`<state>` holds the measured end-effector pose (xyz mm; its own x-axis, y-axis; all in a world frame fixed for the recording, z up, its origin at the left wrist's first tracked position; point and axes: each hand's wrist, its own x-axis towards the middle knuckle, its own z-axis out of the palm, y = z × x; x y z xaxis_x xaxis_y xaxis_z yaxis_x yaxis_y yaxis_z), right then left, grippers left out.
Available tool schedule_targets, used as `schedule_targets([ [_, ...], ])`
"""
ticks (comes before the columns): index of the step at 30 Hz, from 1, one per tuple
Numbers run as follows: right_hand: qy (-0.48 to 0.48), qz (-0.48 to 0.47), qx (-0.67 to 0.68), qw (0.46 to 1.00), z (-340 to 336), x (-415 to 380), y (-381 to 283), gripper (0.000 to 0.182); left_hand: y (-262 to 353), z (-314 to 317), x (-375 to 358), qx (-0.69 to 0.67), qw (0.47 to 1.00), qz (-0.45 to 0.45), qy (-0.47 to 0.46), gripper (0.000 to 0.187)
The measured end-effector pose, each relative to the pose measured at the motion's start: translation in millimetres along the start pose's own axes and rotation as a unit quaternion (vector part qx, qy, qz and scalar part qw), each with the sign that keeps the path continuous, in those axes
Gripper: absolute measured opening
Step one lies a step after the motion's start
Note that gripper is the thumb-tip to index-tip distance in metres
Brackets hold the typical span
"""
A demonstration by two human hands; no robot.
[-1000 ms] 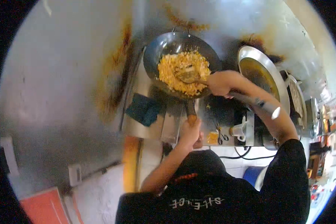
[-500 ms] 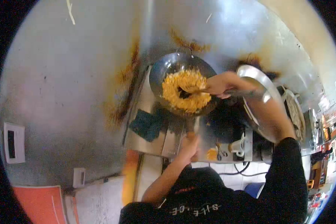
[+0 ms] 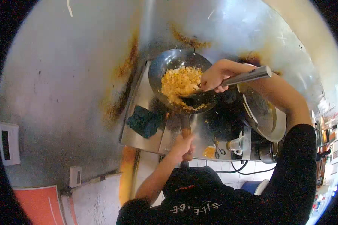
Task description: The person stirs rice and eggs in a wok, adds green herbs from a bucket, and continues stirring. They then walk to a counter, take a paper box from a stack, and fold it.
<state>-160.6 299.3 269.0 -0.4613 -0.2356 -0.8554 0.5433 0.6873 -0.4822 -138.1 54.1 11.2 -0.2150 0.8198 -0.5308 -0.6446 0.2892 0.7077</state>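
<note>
A dark wok [image 3: 156, 73] holds crumbly yellow-orange food that looks like fried rice [image 3: 180, 78]. My left hand [image 3: 183, 145] is closed around the wok's brown handle [image 3: 186, 123], below the bowl. Over the wok's right side, my right hand [image 3: 213, 78] grips a wok spatula by its metal handle [image 3: 248, 76], which points up to the right. The spatula's head is down in the food and mostly hidden.
A dark green cloth [image 3: 143, 121] lies on the steel counter [image 3: 139, 138] left of the wok. Scissors [image 3: 219, 150] and a white mug [image 3: 236, 144] are near the front edge. A large round pan [image 3: 279, 125] stands to the right. The stained metal wall [image 3: 82, 75] rises behind.
The food ring with a dark centre is now heaped toward the wok's upper left. My right hand has shifted slightly left, and the spatula handle has swung up. My left hand stays on the handle.
</note>
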Motion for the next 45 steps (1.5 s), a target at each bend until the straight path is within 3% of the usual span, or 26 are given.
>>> schedule_targets([
  [2,-0.051,0.212,0.03,0.975,-18.9,-3.9,-38.5,0.023,31.4,-17.0,-18.1,0.007,0.999,-0.037,-0.013,0.025],
  [4,-0.129,0.235,-0.063,0.961,-7.6,-22.6,-44.5,0.021,46.0,-50.8,-20.2,0.006,0.997,-0.053,-0.052,0.027],
  [8,0.085,0.121,0.042,0.988,-2.2,32.5,-6.3,0.02,12.8,-33.6,-3.0,-0.021,0.99,-0.134,-0.044,0.032],
  [9,0.042,0.152,-0.048,0.986,-5.8,16.2,-17.3,0.024,25.3,-28.5,-7.5,-0.027,0.991,-0.118,-0.059,0.032],
  [11,0.018,0.139,-0.096,0.985,-15.8,16.0,-28.3,0.025,42.4,-6.3,-33.0,-0.055,0.99,-0.097,-0.09,0.033],
  [12,0.002,0.132,-0.103,0.986,-8.9,17.0,-22.2,0.026,15.2,32.9,-23.6,-0.05,0.997,-0.054,0.002,0.031],
  [13,0.012,0.015,-0.146,0.989,-12.5,31.8,2.5,0.027,-4.2,69.9,-9.2,-0.028,0.996,0.001,0.089,0.029],
  [14,0.032,-0.1,-0.194,0.975,-15.9,46.7,27.1,0.029,-3.2,78.8,-7.4,-0.053,0.995,0.039,0.078,0.026],
  [16,0.004,0.091,-0.12,0.989,7.1,33.8,2.3,0.029,-5.6,92.8,-7.3,-0.126,0.985,0.103,0.064,0.022],
  [17,0.025,0.166,-0.115,0.979,22.7,14.8,-21.3,0.026,-11.6,105.3,-2.3,-0.13,0.983,0.093,0.085,0.02],
  [19,0.139,0.148,-0.192,0.96,47.8,67.9,3.4,0.026,-19.9,128.8,11.6,-0.122,0.982,0.075,0.124,0.016],
  [22,0.337,0.071,-0.346,0.872,75.6,124.5,64.6,0.04,-17.4,111.1,3.0,-0.149,0.978,0.122,0.081,0.016],
  [25,0.263,0.119,-0.343,0.894,73.9,105.7,68.6,0.031,-26.9,97.4,9.8,-0.149,0.985,0.059,0.066,0.019],
  [26,0.327,0.082,-0.355,0.872,79.1,135.4,65.2,0.017,-17.7,106.5,-2.0,-0.106,0.99,0.047,0.076,0.019],
  [27,0.404,0.048,-0.381,0.83,67.3,144.8,58.2,0.016,-3.9,113.1,-17.5,-0.108,0.988,0.061,0.089,0.019],
  [28,0.395,0.124,-0.364,0.834,81.1,145.1,46.4,0.019,-0.4,100.6,-13.8,-0.082,0.991,0.062,0.08,0.018],
  [30,0.371,0.052,-0.311,0.873,81.2,112.4,41.5,0.036,-11.3,76.0,-12.3,-0.075,0.994,0.047,0.061,0.017],
  [33,0.349,-0.074,-0.457,0.815,54.4,151.9,90.1,0.048,-25.9,81.6,-18.4,-0.111,0.992,0.028,0.05,0.018],
  [35,0.241,0.001,-0.466,0.851,9.5,125.1,87.2,0.032,-28.1,71.3,1.4,-0.176,0.984,0.029,0.012,0.022],
  [37,0.149,0.052,-0.273,0.949,11.0,35.5,39.8,0.02,-28.1,49.3,-6.4,-0.27,0.96,-0.042,-0.062,0.025],
  [38,0.088,0.136,-0.148,0.976,7.8,-7.3,-10.8,0.02,-16.6,31.1,-7.9,-0.317,0.94,-0.07,-0.104,0.027],
  [39,0.044,0.16,-0.13,0.978,12.1,-17.7,-28.2,0.021,-12.0,26.2,-10.7,-0.278,0.94,-0.114,-0.161,0.032],
  [41,-0.045,0.214,-0.071,0.973,31.4,-22.1,-45.7,0.026,-2.2,51.1,-16.5,-0.237,0.955,-0.156,-0.083,0.031],
  [43,0.155,0.039,0.03,0.987,21.2,36.9,31.9,0.026,3.4,85.2,-17.9,-0.224,0.961,-0.155,-0.041,0.031],
  [45,0.216,0.0,0.046,0.975,17.6,49.2,45.0,0.026,1.1,100.3,-10.6,-0.245,0.962,-0.118,-0.023,0.03],
])
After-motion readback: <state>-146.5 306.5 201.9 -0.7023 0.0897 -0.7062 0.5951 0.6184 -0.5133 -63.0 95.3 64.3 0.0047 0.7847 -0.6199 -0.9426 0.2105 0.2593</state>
